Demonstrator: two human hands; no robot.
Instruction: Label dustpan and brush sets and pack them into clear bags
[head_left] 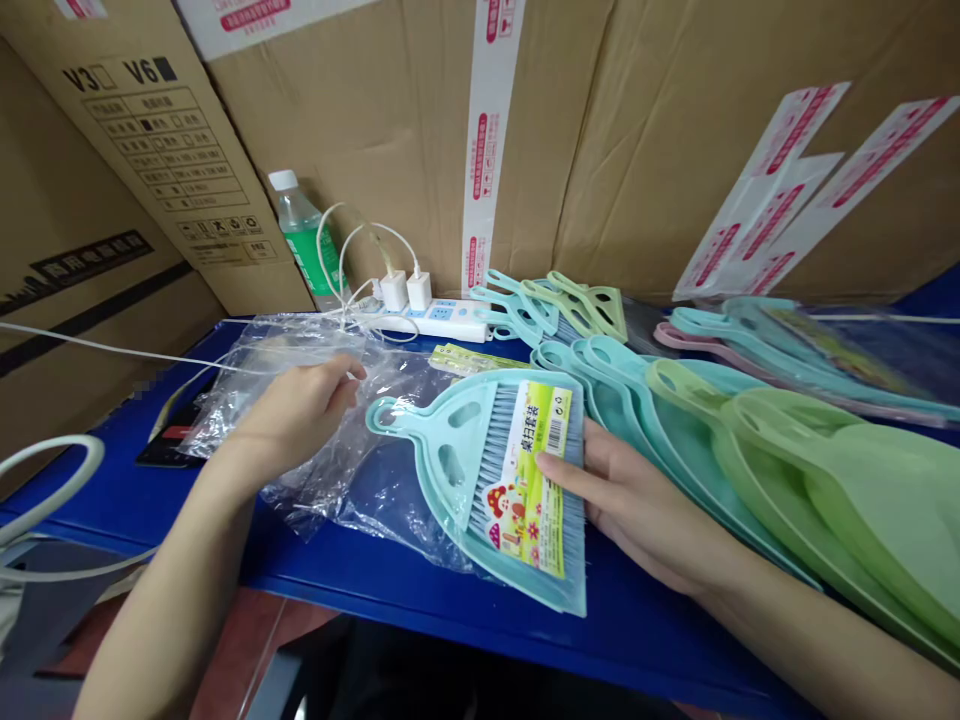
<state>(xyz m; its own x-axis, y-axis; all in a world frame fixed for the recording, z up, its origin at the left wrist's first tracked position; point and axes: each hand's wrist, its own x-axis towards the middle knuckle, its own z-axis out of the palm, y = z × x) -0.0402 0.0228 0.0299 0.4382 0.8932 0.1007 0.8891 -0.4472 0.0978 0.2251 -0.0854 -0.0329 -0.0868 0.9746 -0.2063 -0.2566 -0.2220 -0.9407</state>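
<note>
My right hand (637, 500) grips a light blue dustpan and brush set (450, 465) by its wide end, with the thumb over the front and the other fingers behind. A yellow-green printed card (531, 480) lies across the grey-blue bristles. The set's looped handle points left. My left hand (311, 408) is to the left of that handle, apart from it, its fingers curled in above crumpled clear plastic bags (315, 490). Whatever the left fingers hold, if anything, is hidden.
More blue and green dustpans (750, 440) are stacked at the right, with small brushes (577, 305) behind. A white power strip (450, 318) with plugged-in chargers and a green-labelled bottle (307, 240) stand before large cardboard boxes (375, 120). White cables cross the blue table (337, 590).
</note>
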